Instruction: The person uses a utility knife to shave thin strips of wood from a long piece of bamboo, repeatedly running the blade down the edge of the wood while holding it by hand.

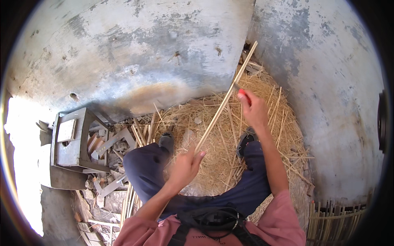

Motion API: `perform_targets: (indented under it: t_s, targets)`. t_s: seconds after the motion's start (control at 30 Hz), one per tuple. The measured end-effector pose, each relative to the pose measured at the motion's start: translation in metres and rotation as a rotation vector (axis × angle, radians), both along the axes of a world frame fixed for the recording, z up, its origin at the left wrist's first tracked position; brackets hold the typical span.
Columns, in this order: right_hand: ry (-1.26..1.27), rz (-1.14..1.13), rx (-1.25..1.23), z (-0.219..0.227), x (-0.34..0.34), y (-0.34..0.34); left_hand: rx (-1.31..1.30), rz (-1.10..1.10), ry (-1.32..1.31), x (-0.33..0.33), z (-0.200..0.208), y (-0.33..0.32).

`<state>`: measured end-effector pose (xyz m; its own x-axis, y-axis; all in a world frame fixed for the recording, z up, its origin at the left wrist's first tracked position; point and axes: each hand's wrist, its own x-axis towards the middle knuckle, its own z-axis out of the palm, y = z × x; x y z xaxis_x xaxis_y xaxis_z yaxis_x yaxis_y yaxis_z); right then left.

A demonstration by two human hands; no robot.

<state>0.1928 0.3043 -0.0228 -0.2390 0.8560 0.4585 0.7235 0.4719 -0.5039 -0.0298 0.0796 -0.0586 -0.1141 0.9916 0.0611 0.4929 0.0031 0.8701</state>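
Many shavings (230,145) are lying below the stick (224,103). Left hand (186,166) is gripping it, right hand (255,110) a knife (241,92); trimming seems unfinished.

In front of you, a pale, patchy wall (193,37) is showing grey scuffs and a rust-brown stain (154,93), while a second wall (332,110) is rising on your right. To your left, a battered box (67,155) is holding broken scraps (96,145), and rubble (107,189) is lying near it. A bright opening (24,164) is glaring at far left; slats (334,224) are standing in a row at your lower right.
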Motion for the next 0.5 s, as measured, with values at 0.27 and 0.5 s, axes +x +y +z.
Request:
perform_targets:
  t_s: [0.27, 0.5]
  targets:
    - [0.367, -0.084, -0.191, -0.032, 0.063, 0.062, -0.056, -0.011, -0.066, -0.023, -0.002, -0.036]
    - [0.549, 0.239, -0.442, -0.024, 0.007, -0.002, -0.288, -0.026, -0.632, -0.043, -0.008, -0.017]
